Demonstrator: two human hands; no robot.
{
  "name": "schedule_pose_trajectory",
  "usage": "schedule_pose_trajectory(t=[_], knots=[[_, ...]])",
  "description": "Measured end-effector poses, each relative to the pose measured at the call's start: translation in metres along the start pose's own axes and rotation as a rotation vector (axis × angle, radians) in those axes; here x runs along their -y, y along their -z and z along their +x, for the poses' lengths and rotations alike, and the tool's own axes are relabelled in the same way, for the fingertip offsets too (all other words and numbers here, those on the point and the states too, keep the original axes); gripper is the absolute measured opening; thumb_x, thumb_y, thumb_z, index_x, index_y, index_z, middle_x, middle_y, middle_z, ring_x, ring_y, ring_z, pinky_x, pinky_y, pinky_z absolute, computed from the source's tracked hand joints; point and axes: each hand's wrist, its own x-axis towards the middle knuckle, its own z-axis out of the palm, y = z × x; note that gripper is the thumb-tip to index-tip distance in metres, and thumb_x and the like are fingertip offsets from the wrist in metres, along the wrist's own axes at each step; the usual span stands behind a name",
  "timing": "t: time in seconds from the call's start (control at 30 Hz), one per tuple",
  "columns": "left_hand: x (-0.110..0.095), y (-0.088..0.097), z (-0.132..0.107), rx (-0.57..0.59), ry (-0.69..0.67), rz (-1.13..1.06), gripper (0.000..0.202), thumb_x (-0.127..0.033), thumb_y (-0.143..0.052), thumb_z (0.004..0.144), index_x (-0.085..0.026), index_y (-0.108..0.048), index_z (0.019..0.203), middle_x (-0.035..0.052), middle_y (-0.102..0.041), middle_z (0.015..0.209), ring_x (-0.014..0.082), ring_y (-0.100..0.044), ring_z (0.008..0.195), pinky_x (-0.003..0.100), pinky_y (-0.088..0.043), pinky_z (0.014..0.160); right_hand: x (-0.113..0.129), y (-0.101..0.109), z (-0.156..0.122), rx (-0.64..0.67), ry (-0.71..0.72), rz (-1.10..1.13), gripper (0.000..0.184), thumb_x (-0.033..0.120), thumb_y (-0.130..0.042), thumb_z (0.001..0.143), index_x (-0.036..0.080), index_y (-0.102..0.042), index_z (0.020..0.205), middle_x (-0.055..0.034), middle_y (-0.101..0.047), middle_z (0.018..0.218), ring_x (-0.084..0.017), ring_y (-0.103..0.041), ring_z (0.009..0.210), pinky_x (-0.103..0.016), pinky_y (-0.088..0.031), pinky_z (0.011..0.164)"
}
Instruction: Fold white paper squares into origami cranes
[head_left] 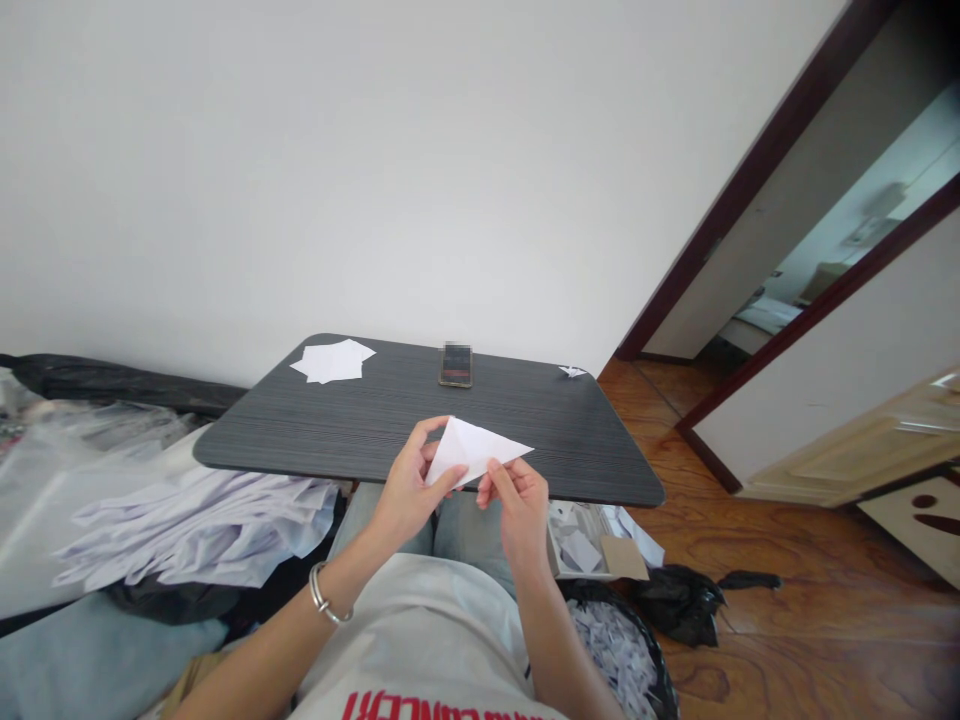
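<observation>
A white sheet of paper (pixel 480 450), folded to a point at its right end, is held above the near edge of the dark table (pixel 330 425). My left hand (pixel 411 485) grips its wide left end, thumb in front and fingers behind. With thumb and fingers closed, my right hand (pixel 517 495) pinches the lower edge near the middle. At the table's back left lies a loose stack of white paper sheets (pixel 330 362). A small folded white paper piece (pixel 571 371) rests at the back right corner.
A phone (pixel 456 366) lies near the wall at the table's back. Below right stand an open box (pixel 581 545) with paper pieces and a black-lined bin (pixel 615 650) full of folded paper. White cloth (pixel 217 525) is heaped at left. A black bag (pixel 682 603) lies on the wooden floor.
</observation>
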Motion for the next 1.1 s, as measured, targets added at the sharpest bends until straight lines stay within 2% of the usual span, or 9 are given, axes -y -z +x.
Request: schedule_pose_trajectory(t=[0.13,0.47,0.67,0.87,0.97,1.03,1.1], knots=[[0.0,-0.001,0.0,-0.023,-0.001,-0.016,0.071,-0.023,-0.065,0.072,-0.019,-0.025,0.131,-0.0019,-0.06,0.069,0.0097,-0.052,0.053,0.018,-0.042,0.048,-0.003,0.006,0.005,-0.033,0.028,0.026,0.028,0.033,-0.062,0.075,0.015,-0.054,0.055,0.0035,-0.054,0.045,-0.007,-0.047,0.038,-0.019,-0.038,0.039],[0.0,0.001,-0.001,-0.022,-0.005,-0.02,0.069,-0.023,-0.064,0.072,-0.017,-0.027,0.13,-0.001,-0.059,0.072,0.0093,-0.052,0.053,0.018,-0.042,0.048,0.0,0.017,0.011,-0.061,0.067,0.023,0.029,0.036,-0.058,0.079,0.015,-0.055,0.058,0.0028,-0.056,0.05,-0.007,-0.049,0.04,-0.018,-0.04,0.04],[0.005,0.003,0.0,-0.027,-0.031,0.065,0.058,-0.024,-0.062,0.074,-0.017,-0.034,0.125,0.0018,-0.062,0.08,0.0104,-0.054,0.058,0.019,-0.045,0.051,0.004,0.016,0.01,-0.051,0.053,0.005,0.029,0.038,-0.06,0.077,0.014,-0.059,0.06,0.0012,-0.06,0.051,-0.008,-0.053,0.041,-0.018,-0.044,0.041],[0.006,0.0,-0.001,-0.053,-0.069,0.16,0.042,-0.028,-0.061,0.075,-0.017,-0.046,0.113,0.005,-0.063,0.093,0.0147,-0.059,0.074,0.02,-0.047,0.056,0.001,0.005,0.004,0.068,-0.072,-0.049,0.021,0.033,-0.071,0.066,0.013,-0.064,0.062,-0.0004,-0.063,0.05,-0.009,-0.054,0.039,-0.02,-0.046,0.039],[0.006,0.0,-0.001,-0.025,-0.044,0.105,0.041,-0.031,-0.059,0.077,-0.017,-0.046,0.113,0.0038,-0.063,0.087,0.0128,-0.058,0.066,0.02,-0.046,0.053,0.001,0.001,0.003,0.085,-0.103,-0.045,0.023,0.034,-0.071,0.065,0.013,-0.065,0.06,-0.0009,-0.064,0.049,-0.01,-0.055,0.038,-0.021,-0.047,0.039],[0.007,0.002,0.0,0.025,0.013,0.035,0.046,-0.032,-0.061,0.076,-0.016,-0.043,0.115,0.0012,-0.064,0.076,0.0111,-0.056,0.057,0.02,-0.045,0.051,0.002,0.001,0.003,0.059,-0.097,-0.036,0.024,0.035,-0.07,0.065,0.013,-0.065,0.059,-0.001,-0.063,0.048,-0.01,-0.054,0.037,-0.021,-0.046,0.039],[0.008,0.003,0.001,0.078,0.082,0.007,0.045,-0.032,-0.065,0.072,-0.015,-0.047,0.109,-0.0006,-0.064,0.068,0.0101,-0.055,0.052,0.02,-0.044,0.048,0.003,0.003,0.004,0.011,-0.074,-0.027,0.023,0.034,-0.071,0.065,0.013,-0.064,0.058,-0.001,-0.063,0.047,-0.01,-0.054,0.037,-0.021,-0.046,0.038]])
